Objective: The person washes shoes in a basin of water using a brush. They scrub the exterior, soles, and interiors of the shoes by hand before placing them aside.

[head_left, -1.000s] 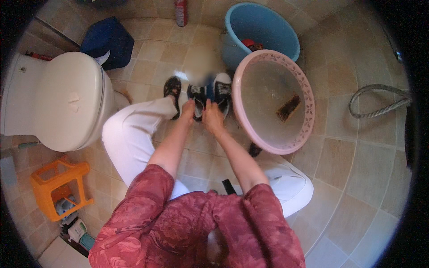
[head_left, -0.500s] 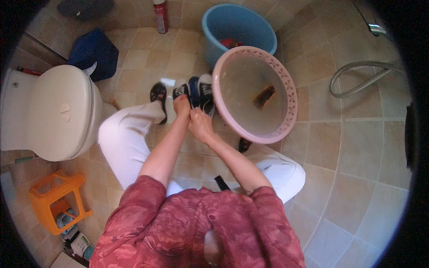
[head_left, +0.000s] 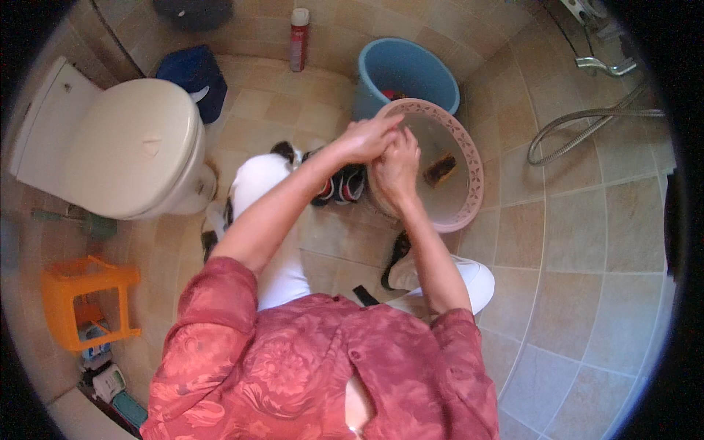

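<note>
The left hand and right hand meet, fingers bent, over the left rim of the pink basin, upper right of centre; I cannot tell whether they grip anything. Black shoes sit just left.

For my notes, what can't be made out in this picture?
In the head view:
- Anything between the left hand and right hand: hidden where they meet.
- Part of the dark shoes: behind the left forearm.
- Red thing in the blue tub: small, partly behind the pink basin.
- Right end of the metal hose: lost at the dark picture edge.
</note>
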`<state>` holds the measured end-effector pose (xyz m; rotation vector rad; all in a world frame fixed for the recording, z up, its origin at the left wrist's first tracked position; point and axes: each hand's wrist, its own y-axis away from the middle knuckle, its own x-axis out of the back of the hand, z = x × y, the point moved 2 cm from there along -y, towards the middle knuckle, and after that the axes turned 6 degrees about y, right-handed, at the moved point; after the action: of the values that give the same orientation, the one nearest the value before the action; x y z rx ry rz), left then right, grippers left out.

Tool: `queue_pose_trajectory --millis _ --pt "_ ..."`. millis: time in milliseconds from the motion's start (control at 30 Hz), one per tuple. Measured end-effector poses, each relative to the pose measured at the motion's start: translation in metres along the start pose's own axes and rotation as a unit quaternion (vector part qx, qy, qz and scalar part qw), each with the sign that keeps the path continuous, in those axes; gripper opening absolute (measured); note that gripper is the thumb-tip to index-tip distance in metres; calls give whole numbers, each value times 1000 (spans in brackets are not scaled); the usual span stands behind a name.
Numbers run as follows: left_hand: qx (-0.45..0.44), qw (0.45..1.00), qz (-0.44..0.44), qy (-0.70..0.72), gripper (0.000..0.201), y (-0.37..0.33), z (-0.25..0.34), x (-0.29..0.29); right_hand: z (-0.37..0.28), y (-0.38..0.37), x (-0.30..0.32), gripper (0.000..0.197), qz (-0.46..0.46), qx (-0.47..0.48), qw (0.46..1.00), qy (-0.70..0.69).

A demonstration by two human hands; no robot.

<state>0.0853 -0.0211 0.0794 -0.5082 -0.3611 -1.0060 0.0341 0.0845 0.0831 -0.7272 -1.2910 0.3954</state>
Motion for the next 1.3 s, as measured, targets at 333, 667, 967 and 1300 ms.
queue_pose_trajectory --millis 333,667,967,1300 --pt "0 973 159 170 41 161 24 128 -126 -77 40 16 -167 116 935 -289" --pt "473 792 354 156 39 454 -179 -8 -256 53 -32 25 -548 367 712 -241" --pt "576 799 108 -135 76 386 -166 -75 -251 96 -115 26 -625 401 651 -159" --pt "558 766 312 73 50 410 -217 -88 -272 162 -182 45 -677 450 581 -49"
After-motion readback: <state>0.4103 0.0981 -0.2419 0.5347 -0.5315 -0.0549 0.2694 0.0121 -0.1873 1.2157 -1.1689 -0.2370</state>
